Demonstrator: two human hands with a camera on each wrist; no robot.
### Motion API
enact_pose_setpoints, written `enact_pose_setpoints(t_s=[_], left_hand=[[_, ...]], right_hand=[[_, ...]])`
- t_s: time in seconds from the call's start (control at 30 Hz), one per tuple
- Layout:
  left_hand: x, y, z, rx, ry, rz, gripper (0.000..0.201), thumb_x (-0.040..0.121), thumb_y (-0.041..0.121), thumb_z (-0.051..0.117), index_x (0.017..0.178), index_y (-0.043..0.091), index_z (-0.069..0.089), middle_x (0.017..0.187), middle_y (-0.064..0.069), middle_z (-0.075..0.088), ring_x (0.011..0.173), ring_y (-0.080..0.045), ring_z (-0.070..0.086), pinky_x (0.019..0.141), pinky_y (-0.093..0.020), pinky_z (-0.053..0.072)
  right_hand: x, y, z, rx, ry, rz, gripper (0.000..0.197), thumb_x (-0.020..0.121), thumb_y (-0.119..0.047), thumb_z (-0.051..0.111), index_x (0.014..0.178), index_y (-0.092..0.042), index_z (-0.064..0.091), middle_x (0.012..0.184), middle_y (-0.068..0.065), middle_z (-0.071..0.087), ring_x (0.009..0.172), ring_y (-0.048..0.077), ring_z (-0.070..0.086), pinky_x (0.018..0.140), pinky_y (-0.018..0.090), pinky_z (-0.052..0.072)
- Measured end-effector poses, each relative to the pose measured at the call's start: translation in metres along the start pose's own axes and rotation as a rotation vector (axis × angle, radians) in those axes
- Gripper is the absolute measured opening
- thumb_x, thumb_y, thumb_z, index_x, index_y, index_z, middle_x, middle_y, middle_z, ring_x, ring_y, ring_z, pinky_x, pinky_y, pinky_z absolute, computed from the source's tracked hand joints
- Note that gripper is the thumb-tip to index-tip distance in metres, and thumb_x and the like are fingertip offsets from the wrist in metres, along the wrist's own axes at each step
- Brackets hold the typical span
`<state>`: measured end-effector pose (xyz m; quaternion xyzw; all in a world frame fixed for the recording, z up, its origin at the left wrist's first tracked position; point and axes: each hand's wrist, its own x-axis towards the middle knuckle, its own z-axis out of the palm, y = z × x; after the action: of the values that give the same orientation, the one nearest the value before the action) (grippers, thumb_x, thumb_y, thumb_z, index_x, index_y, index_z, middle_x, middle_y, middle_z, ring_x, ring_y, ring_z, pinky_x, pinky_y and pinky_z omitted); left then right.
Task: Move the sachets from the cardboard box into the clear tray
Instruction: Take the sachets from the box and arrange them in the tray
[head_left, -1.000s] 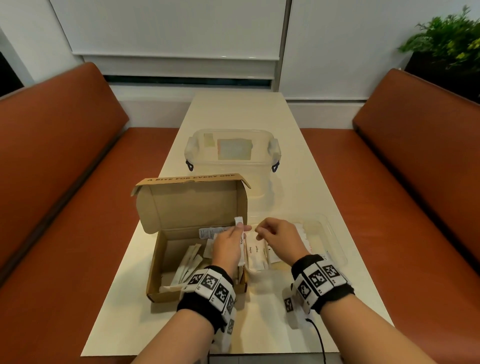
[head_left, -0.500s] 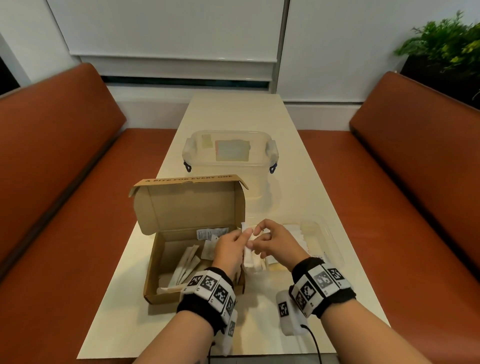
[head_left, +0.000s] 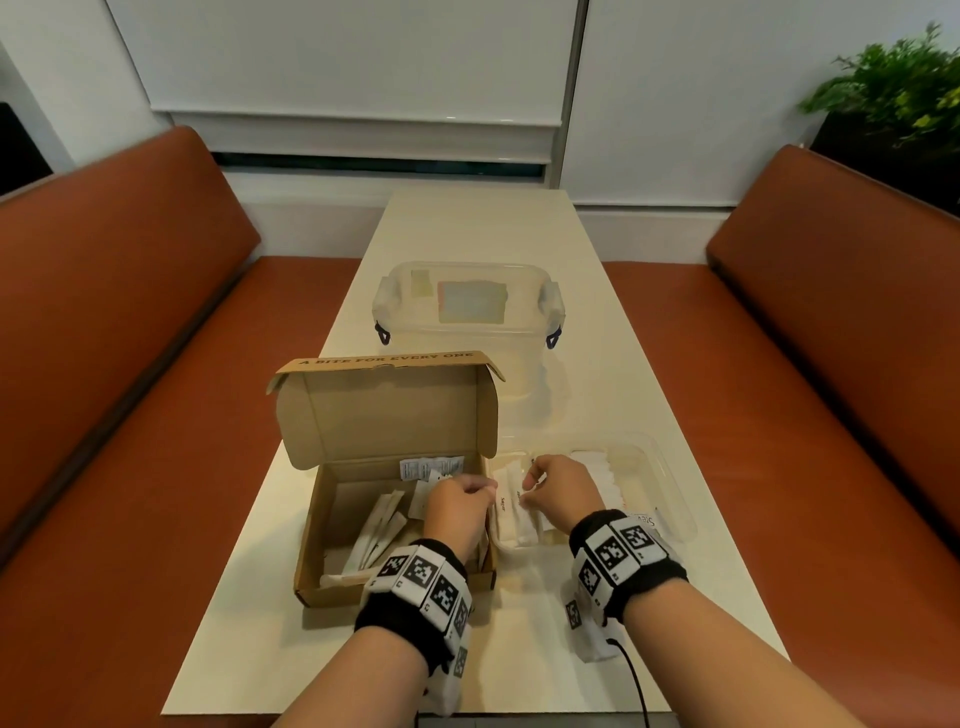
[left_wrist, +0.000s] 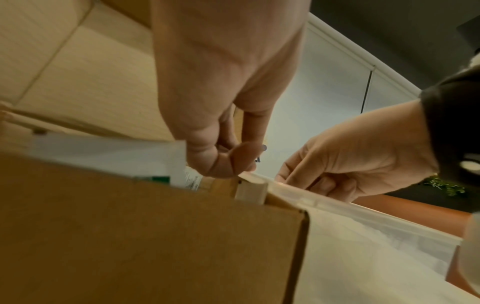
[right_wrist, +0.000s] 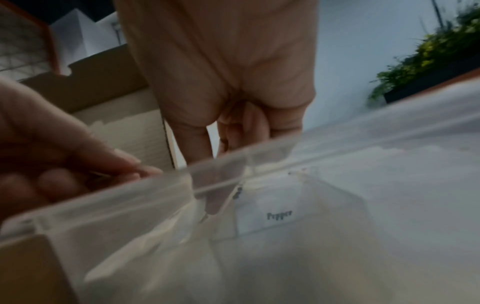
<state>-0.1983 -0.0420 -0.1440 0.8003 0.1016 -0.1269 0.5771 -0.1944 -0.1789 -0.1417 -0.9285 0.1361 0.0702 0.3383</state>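
Cardboard box (head_left: 363, 525) keeps stick sachets (head_left: 382, 525) at nine o'clock of the curled, seemingly empty left hand (head_left: 457, 512); right hand (head_left: 558, 493), grip unclear, hovers over the clear tray (head_left: 670, 483).

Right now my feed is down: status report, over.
Left hand over cardboard box, right hand over clear tray; grips unclear. Sachets remain boxed. Nothing blocking.

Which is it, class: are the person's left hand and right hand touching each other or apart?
Apart. In the left wrist view, a strip of pale wall shows plainly between the left hand and the right hand.
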Motion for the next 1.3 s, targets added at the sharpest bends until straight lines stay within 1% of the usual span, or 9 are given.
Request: enact_pose_setpoints(t_s=[0.1, 0.33, 0.53, 0.63, 0.77, 0.87, 0.97, 1.07, 1.3], left_hand=[[0.0, 0.001, -0.001, -0.008, -0.002, -0.004, 0.017, 0.092, 0.009, 0.057, 0.103, 0.009, 0.07, 0.107, -0.007, 0.067, 0.094, -0.016, 0.057, 0.089, -0.031, 0.048], [0.0, 0.003, -0.004, 0.012, 0.003, 0.014, 0.018, 0.092, 0.012, 0.057, 0.104, 0.011, 0.07, 0.105, -0.006, 0.068, 0.094, -0.022, 0.061, 0.078, -0.025, 0.045], [-0.001, 0.003, -0.006, 0.049, -0.012, 0.012, 0.018, 0.093, 0.014, 0.056, 0.103, 0.014, 0.07, 0.105, -0.005, 0.068, 0.095, -0.026, 0.062, 0.076, -0.027, 0.047], [0.002, 0.002, -0.015, 0.086, 0.032, 0.01, 0.017, 0.092, 0.013, 0.055, 0.098, 0.019, 0.07, 0.104, -0.001, 0.068, 0.089, -0.013, 0.057, 0.079, -0.024, 0.045], [0.013, 0.0, -0.043, 0.234, 0.179, -0.075, 0.014, 0.09, 0.017, 0.056, 0.099, 0.018, 0.066, 0.109, -0.005, 0.065, 0.095, -0.021, 0.059, 0.084, -0.03, 0.049], [0.018, 0.001, -0.059, 0.563, 0.17, -0.185, 0.035, 0.086, 0.033, 0.06, 0.119, 0.02, 0.056, 0.123, -0.008, 0.056, 0.114, -0.028, 0.052, 0.097, -0.04, 0.045], [0.021, 0.005, -0.058, 0.82, 0.07, -0.129, 0.063, 0.079, 0.038, 0.069, 0.134, 0.025, 0.041, 0.143, -0.009, 0.037, 0.132, -0.032, 0.033, 0.107, -0.047, 0.034], [0.024, 0.009, -0.052, 0.942, -0.031, -0.02, 0.083, 0.071, 0.042, 0.077, 0.139, 0.027, 0.033, 0.146, -0.008, 0.025, 0.135, -0.031, 0.024, 0.108, -0.047, 0.031], [0.024, 0.01, -0.045, 0.995, -0.179, 0.087, 0.06, 0.072, 0.041, 0.075, 0.124, 0.027, 0.047, 0.138, -0.002, 0.031, 0.125, -0.027, 0.036, 0.103, -0.045, 0.037]], right_hand=[[0.001, -0.003, 0.005, -0.135, -0.013, -0.037, 0.01, 0.078, -0.008, 0.066, 0.083, -0.017, 0.063, 0.089, 0.001, 0.064, 0.085, 0.018, 0.06, 0.075, 0.026, 0.047], [0.0, 0.004, 0.009, -0.274, 0.003, -0.14, 0.034, 0.082, -0.02, 0.069, 0.114, -0.027, 0.061, 0.11, 0.0, 0.058, 0.098, 0.018, 0.059, 0.083, 0.027, 0.044], [-0.003, 0.004, 0.007, -0.361, -0.052, -0.152, 0.037, 0.086, -0.028, 0.066, 0.122, -0.031, 0.062, 0.131, 0.004, 0.051, 0.115, 0.021, 0.055, 0.096, 0.029, 0.043], [-0.005, 0.002, 0.006, -0.331, -0.035, -0.149, 0.035, 0.086, -0.028, 0.066, 0.12, -0.027, 0.063, 0.127, 0.004, 0.053, 0.112, 0.02, 0.055, 0.093, 0.027, 0.043], [-0.01, -0.009, 0.003, -0.226, 0.023, -0.159, 0.017, 0.088, -0.029, 0.062, 0.101, -0.019, 0.067, 0.097, 0.0, 0.061, 0.092, 0.017, 0.06, 0.079, 0.027, 0.045], [-0.016, -0.025, 0.004, -0.18, 0.048, -0.215, 0.012, 0.089, -0.028, 0.058, 0.089, -0.018, 0.066, 0.075, -0.006, 0.054, 0.075, 0.014, 0.055, 0.068, 0.025, 0.043], [-0.02, -0.041, 0.009, -0.162, 0.002, -0.279, 0.012, 0.088, -0.025, 0.056, 0.089, -0.017, 0.065, 0.075, -0.006, 0.054, 0.073, 0.012, 0.052, 0.067, 0.025, 0.043], [-0.024, -0.049, 0.012, -0.143, -0.054, -0.3, 0.01, 0.087, -0.022, 0.055, 0.086, -0.017, 0.064, 0.078, -0.003, 0.058, 0.074, 0.014, 0.055, 0.067, 0.026, 0.045], [-0.029, -0.041, 0.02, -0.145, -0.187, -0.285, 0.01, 0.087, -0.027, 0.063, 0.091, -0.018, 0.066, 0.09, 0.0, 0.064, 0.079, 0.011, 0.056, 0.072, 0.024, 0.046]])
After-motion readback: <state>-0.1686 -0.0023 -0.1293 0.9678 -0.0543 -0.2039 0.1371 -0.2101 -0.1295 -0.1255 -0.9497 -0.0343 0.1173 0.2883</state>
